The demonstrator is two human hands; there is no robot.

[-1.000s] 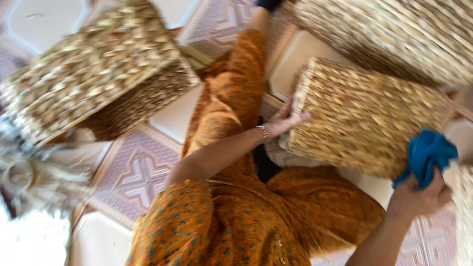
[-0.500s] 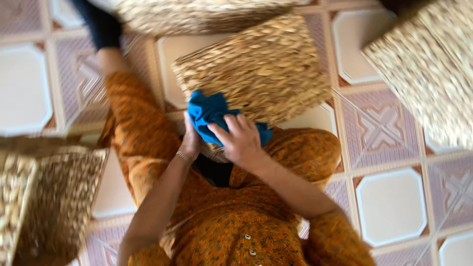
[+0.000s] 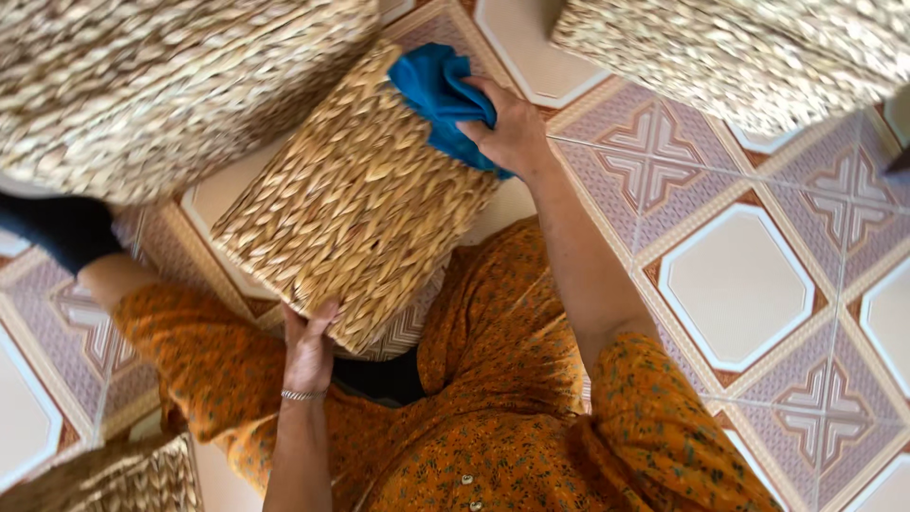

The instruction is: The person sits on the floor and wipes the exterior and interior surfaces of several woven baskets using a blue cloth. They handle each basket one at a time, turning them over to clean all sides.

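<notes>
Woven straw basket is looking light and stiff; the left hand is cupping its six o'clock edge, fingers spread. The right hand, at two o'clock, is pressing a soft blue cloth against it, probably bunched under curled fingers.

Patterned pink-and-cream tiled floor, apparently daylit, woven baskets around.

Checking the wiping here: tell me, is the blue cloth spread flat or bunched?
Bunched: the blue cloth is crumpled under the right hand, pressed on the woven basket.
</notes>
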